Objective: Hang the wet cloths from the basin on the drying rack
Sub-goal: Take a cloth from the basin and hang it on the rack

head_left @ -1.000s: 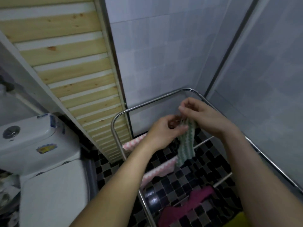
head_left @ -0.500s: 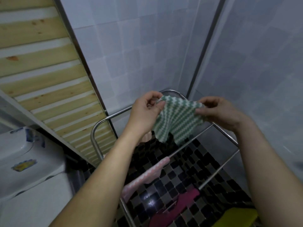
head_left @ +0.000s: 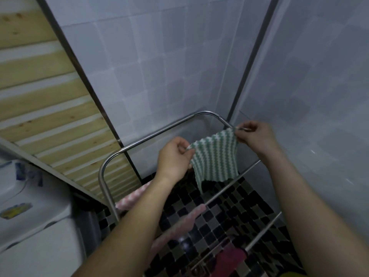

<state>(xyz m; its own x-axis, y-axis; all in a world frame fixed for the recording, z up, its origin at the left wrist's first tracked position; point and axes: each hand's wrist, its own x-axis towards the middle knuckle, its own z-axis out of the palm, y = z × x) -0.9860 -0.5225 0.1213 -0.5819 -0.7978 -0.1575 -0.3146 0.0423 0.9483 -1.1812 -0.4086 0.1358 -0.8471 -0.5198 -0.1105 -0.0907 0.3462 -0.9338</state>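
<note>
A green and white striped cloth (head_left: 214, 159) hangs spread flat between my hands, above the steel drying rack (head_left: 159, 130). My left hand (head_left: 173, 158) pinches its upper left corner. My right hand (head_left: 254, 135) pinches its upper right corner close to the rack's far right bend. The cloth's lower edge dangles over a thin cross rod (head_left: 229, 186). A pink and white cloth (head_left: 133, 198) lies draped over a rod lower on the rack, partly hidden by my left forearm. A dark pink cloth (head_left: 229, 258) hangs on a nearer rod. The basin is out of view.
A white toilet tank (head_left: 30, 196) and lid stand at the lower left. A slatted wooden panel (head_left: 46, 108) leans along the left wall. Pale tiled walls close in behind and to the right of the rack. Black mosaic floor shows beneath. Something yellow (head_left: 287, 274) peeks in at the bottom edge.
My hands drew apart, taking the bunched green cloth from a narrow strip to a flat spread sheet. Both hands moved right toward the rack's far corner, and the view tilted upward.
</note>
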